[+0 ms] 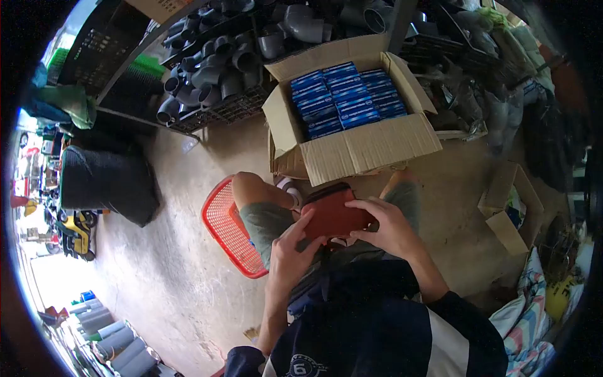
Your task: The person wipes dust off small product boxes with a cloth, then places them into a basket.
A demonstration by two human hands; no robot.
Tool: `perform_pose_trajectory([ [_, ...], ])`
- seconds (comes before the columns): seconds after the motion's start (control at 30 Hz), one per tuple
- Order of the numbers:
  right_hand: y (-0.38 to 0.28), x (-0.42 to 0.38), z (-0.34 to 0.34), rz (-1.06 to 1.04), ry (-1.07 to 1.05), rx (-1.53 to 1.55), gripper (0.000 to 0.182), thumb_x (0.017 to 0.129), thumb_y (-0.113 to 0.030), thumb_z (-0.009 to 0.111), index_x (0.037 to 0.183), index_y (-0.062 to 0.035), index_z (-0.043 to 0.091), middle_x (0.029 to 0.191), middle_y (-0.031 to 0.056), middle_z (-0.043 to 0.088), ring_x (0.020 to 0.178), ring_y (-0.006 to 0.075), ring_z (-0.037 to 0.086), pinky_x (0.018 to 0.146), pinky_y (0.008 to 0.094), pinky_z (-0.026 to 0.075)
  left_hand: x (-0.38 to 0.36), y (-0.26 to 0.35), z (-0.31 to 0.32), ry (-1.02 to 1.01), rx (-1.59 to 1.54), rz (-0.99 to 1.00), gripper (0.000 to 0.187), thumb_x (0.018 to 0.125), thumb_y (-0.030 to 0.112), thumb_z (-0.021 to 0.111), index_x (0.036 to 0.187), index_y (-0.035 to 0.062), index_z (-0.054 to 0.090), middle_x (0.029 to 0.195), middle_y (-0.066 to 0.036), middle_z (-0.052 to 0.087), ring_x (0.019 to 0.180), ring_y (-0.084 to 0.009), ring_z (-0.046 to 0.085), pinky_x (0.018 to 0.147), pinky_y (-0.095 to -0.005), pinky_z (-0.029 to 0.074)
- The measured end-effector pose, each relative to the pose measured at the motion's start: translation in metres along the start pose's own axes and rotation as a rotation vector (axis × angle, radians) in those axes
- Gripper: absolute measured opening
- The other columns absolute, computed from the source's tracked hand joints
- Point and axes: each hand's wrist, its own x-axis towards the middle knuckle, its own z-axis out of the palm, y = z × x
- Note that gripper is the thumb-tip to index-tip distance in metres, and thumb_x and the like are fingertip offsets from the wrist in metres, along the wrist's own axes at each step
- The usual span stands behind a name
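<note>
Above my lap I hold a reddish-brown flat case, wallet-like (334, 215), with a dark edge along its far side. My left hand (290, 250) grips its left end, thumb and fingers closed on it. On the right end, my right hand (391, 226) has its thumb below and fingers on top. Just beyond my knees stands an open cardboard box (370, 149) with its flaps folded out. Several small blue-and-white boxes (350, 94) are stacked inside it.
A red plastic basket (221, 223) sits on the floor by my left leg. Grey pipe elbows (210, 75) fill black crates at the back. A smaller open carton (512, 235) is on the right, and a dark rolled mesh (107, 182) stands at left.
</note>
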Motion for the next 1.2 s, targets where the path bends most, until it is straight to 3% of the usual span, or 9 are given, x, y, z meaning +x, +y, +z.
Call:
perform_pose_trajectory([
  [0.07, 0.001, 0.000, -0.003, 0.037, -0.075, -0.144, 0.045, 0.076, -0.008, 0.080, 0.119, -0.0069, 0.066, 0.112, 0.0119, 0.063, 0.095, 0.0266, 0.064, 0.082, 0.0340, 0.053, -0.001, 0.002, -0.003, 0.054, 0.199, 0.123, 0.042, 0.081, 0.005, 0.076, 0.122, 0.0056, 0.067, 0.096, -0.016, 0.070, 0.088, -0.0254, 0.069, 0.081, -0.0346, 0.055],
  [0.27, 0.010, 0.001, -0.017, -0.240, -0.058, -0.121, 0.033, 0.080, -0.018, 0.079, 0.106, -0.0014, 0.068, 0.119, 0.0118, 0.059, 0.111, 0.0239, 0.060, 0.088, 0.0365, 0.050, 0.001, 0.019, -0.010, 0.065, 0.441, 0.219, 0.030, 0.079, 0.009, 0.077, 0.108, 0.0041, 0.070, 0.114, -0.017, 0.063, 0.110, -0.0321, 0.059, 0.094, -0.0390, 0.048],
  [0.37, 0.023, -0.001, -0.011, -0.132, -0.102, 0.554, 0.039, 0.085, -0.022, 0.077, 0.112, 0.0002, 0.062, 0.125, 0.0129, 0.058, 0.117, 0.0220, 0.057, 0.095, 0.0370, 0.048, 0.012, -0.004, -0.012, -0.089, 0.068, 0.324, 0.049, 0.083, 0.008, 0.074, 0.130, 0.0061, 0.059, 0.128, -0.016, 0.058, 0.122, -0.0309, 0.053, 0.101, -0.0392, 0.044],
  [0.47, 0.028, -0.010, 0.002, 0.272, 0.046, 1.062, 0.049, 0.087, -0.023, 0.076, 0.125, -0.0013, 0.054, 0.128, 0.0135, 0.056, 0.119, 0.0214, 0.056, 0.100, 0.0385, 0.046, 0.009, 0.017, 0.019, -0.235, -0.812, 0.054, 0.076, 0.088, 0.002, 0.069, 0.152, 0.0096, 0.030, 0.131, -0.016, 0.056, 0.122, -0.0261, 0.054, 0.102, -0.0378, 0.045],
  [0.57, 0.038, -0.019, 0.001, 0.308, 0.025, 1.025, 0.057, 0.089, -0.021, 0.074, 0.136, -0.0043, 0.046, 0.131, 0.0122, 0.056, 0.120, 0.0224, 0.056, 0.099, 0.0388, 0.048, 0.015, 0.022, 0.027, -0.262, -0.517, -0.159, 0.091, 0.090, -0.004, 0.063, 0.158, 0.0125, 0.005, 0.134, -0.017, 0.054, 0.124, -0.0242, 0.054, 0.103, -0.0372, 0.046],
  [0.9, 0.103, -0.050, 0.011, 0.825, 0.084, 1.446, 0.050, 0.094, -0.012, 0.068, 0.138, -0.0072, 0.045, 0.128, 0.0117, 0.058, 0.112, 0.0232, 0.063, 0.092, 0.0361, 0.057, 0.022, -0.010, 0.054, -0.403, -0.087, -0.014, 0.106, 0.082, 0.000, 0.075, 0.159, 0.0116, 0.003, 0.144, -0.023, 0.047, 0.122, -0.0294, 0.058, 0.100, -0.0404, 0.051],
  [1.0, 0.111, -0.064, 0.017, 0.666, 0.128, 1.630, 0.049, 0.095, -0.012, 0.066, 0.138, -0.0055, 0.044, 0.126, 0.0142, 0.060, 0.109, 0.0256, 0.065, 0.092, 0.0366, 0.057, 0.035, -0.008, 0.062, -0.488, 0.126, 0.070, 0.106, 0.081, 0.000, 0.076, 0.159, 0.0122, 0.004, 0.144, -0.022, 0.047, 0.120, -0.0285, 0.059, 0.097, -0.0397, 0.052],
  [1.07, 0.120, -0.076, 0.021, 0.609, 0.143, 1.618, 0.049, 0.095, -0.012, 0.066, 0.138, -0.0034, 0.044, 0.126, 0.0155, 0.060, 0.112, 0.0264, 0.064, 0.094, 0.0373, 0.057, 0.042, 0.047, 0.061, -0.607, 0.098, -0.092, 0.095, 0.083, -0.003, 0.072, 0.158, 0.0080, 0.014, 0.145, -0.020, 0.048, 0.123, -0.0252, 0.057, 0.098, -0.0377, 0.051],
  [1.2, 0.118, -0.088, -0.009, 0.457, 0.271, 1.668, 0.048, 0.095, -0.011, 0.066, 0.136, -0.0005, 0.045, 0.129, 0.0171, 0.059, 0.115, 0.0273, 0.063, 0.095, 0.0383, 0.056, 0.129, 0.062, 0.058, -0.504, 0.391, 0.142, 0.057, 0.087, 0.011, 0.069, 0.140, 0.0073, 0.048, 0.119, -0.016, 0.066, 0.100, -0.0286, 0.067, 0.084, -0.0374, 0.055],
])
